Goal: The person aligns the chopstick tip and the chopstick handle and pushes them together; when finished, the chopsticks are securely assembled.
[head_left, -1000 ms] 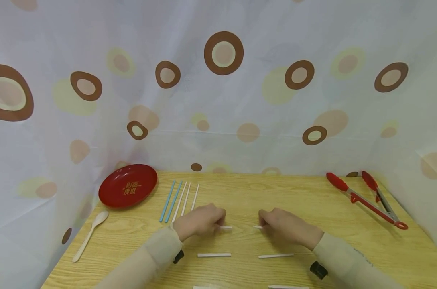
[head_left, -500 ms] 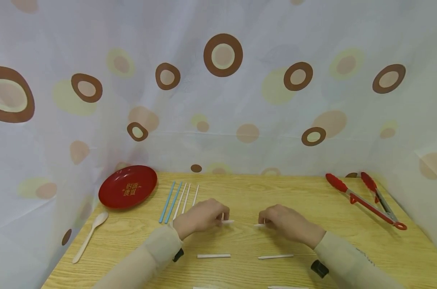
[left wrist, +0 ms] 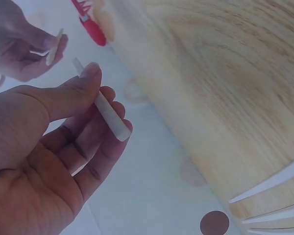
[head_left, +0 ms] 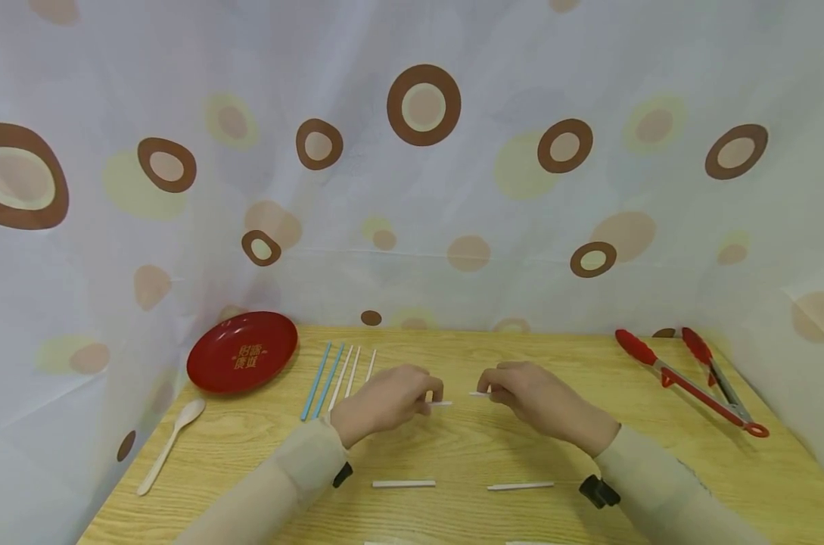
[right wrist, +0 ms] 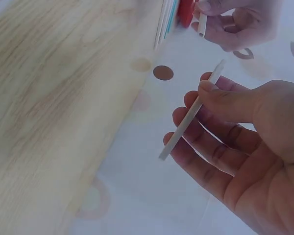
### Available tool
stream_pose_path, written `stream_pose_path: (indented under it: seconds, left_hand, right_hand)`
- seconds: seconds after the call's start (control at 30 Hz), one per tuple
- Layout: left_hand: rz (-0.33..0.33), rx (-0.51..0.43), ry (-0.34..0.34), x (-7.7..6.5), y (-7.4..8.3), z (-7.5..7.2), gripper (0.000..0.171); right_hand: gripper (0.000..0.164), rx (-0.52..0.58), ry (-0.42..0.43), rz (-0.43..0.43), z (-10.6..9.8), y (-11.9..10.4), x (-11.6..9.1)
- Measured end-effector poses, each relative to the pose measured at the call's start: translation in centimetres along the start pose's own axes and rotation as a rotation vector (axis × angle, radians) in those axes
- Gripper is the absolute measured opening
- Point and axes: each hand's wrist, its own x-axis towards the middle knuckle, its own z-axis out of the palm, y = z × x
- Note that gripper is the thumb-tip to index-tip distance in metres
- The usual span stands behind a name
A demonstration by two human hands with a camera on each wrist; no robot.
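In the head view my left hand (head_left: 393, 400) and right hand (head_left: 536, 393) face each other over the middle of the wooden table (head_left: 452, 454). Between thumb and fingers, the left hand pinches a short white stick (left wrist: 110, 115), squared at its near end, like a piece of chopstick. A similar slim white stick (right wrist: 188, 117) is pinched by the right hand, lying slantwise across its fingertips. The two held sticks are apart, their ends pointing toward each other. Below the hands lie another short white stick (head_left: 403, 484) on the left and one more white stick piece (head_left: 520, 486) on the right.
Back left are a red plate (head_left: 214, 356), a pale spoon (head_left: 173, 439), blue chopsticks (head_left: 316, 382) and white chopsticks (head_left: 352, 371), partly behind my left hand. Red-tipped tongs (head_left: 698, 390) lie at the right. More white pieces (head_left: 537, 543) show at the bottom edge. A patterned curtain (head_left: 466, 189) surrounds the table.
Both hands have risen and moved away from me, carrying their sticks. The held sticks have come closer together. The other things on the table have stayed put.
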Motion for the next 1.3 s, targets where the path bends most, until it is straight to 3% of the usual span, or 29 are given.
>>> stream_pose_path:
  seconds: [0.53, 0.87, 1.3]
  left_hand:
    - [0.042, -0.008, 0.074, 0.31, 0.32, -0.95, 0.014]
    - [0.049, -0.010, 0.082, 0.26, 0.47, -0.89, 0.015]
    - [0.060, 0.079, 0.145, 0.07, 0.82, -0.93, 0.014]
  right_hand:
    - [0.024, -0.052, 0.023, -0.031, 0.30, -0.49, 0.73]
    - [0.025, -0.101, 0.037, -0.051, 0.66, -0.64, 0.69]
    - [0.015, -0.218, 0.147, -0.068, 0.77, -0.62, 0.45]
